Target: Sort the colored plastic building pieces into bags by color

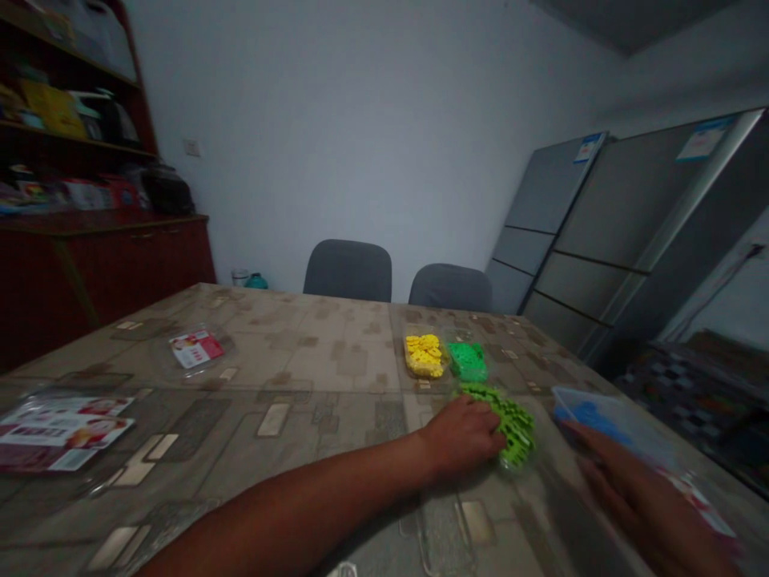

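Note:
My left hand [465, 437] reaches in from the lower left, its fingers curled over the near left side of a clear plastic container heaped with light green pieces [510, 421]. My right hand [637, 501], blurred by motion, is to the right of it, in front of a translucent box [568, 394] with blue pieces [601, 421] inside. Whether its fingers hold anything is not visible. Just beyond my left hand stand a clear tub of yellow pieces [424, 355] and a tub of darker green pieces [468, 361].
Clear plastic packs with red and white labels lie at the left, one farther back [196, 349] and others nearer [63, 433]. Two grey chairs [348, 268] stand behind the patterned table [336, 353]. A labelled pack [700, 501] lies partly behind my right hand.

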{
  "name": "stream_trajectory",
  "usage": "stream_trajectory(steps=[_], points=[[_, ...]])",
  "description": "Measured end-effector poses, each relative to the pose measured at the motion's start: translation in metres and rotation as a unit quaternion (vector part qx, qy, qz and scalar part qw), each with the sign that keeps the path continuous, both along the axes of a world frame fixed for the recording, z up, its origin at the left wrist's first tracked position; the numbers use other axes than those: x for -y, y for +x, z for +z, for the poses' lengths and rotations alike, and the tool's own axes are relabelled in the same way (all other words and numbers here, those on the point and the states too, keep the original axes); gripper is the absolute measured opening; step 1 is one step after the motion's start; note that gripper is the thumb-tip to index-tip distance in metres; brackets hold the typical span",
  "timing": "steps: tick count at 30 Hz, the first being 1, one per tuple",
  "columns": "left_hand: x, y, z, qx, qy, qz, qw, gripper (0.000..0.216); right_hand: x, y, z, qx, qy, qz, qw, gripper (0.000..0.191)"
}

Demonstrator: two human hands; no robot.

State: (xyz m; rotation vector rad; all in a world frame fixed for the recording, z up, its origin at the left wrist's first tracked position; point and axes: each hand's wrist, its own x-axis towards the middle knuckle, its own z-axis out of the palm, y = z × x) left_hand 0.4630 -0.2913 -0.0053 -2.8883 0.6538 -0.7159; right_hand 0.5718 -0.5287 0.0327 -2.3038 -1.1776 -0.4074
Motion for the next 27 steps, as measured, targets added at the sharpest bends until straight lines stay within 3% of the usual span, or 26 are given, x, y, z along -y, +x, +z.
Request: stream_trajectory(steps=[4,8,14,18,22,24,27], points=[[-0.002,-0.044,0.000,0.033,0.011,-0.007,0.999,0.015,-0.048,-0.026,0.001,-0.163,-0.017,-0.004,0.987,0.065],[-0.004,-0.104,-0.003,0.080,-0.006,0.044,0.996,0.017,-0.094,-0.058,-0.013,-0.312,-0.045,0.067,0.947,0.072],[-0.018,-0.175,-0.012,0.077,-0.006,0.135,0.988,0.024,-0.163,-0.104,-0.037,-0.323,0.006,0.212,0.922,0.054],[-0.032,-0.216,-0.014,0.013,-0.014,0.173,0.985,0.024,-0.199,-0.132,-0.046,-0.361,-0.026,0.297,0.883,0.052],[-0.058,-0.267,0.014,-0.090,-0.094,0.139,0.982,0.010,-0.219,-0.155,-0.049,-0.373,-0.064,0.336,0.862,0.058],[-0.082,-0.297,0.036,-0.129,-0.183,0.131,0.966,0.020,-0.221,-0.159,-0.051,-0.375,-0.063,0.336,0.862,0.060],[-0.136,-0.345,0.061,-0.115,-0.259,0.259,0.923,0.037,-0.220,-0.158,-0.060,-0.385,-0.046,0.334,0.859,0.059]])
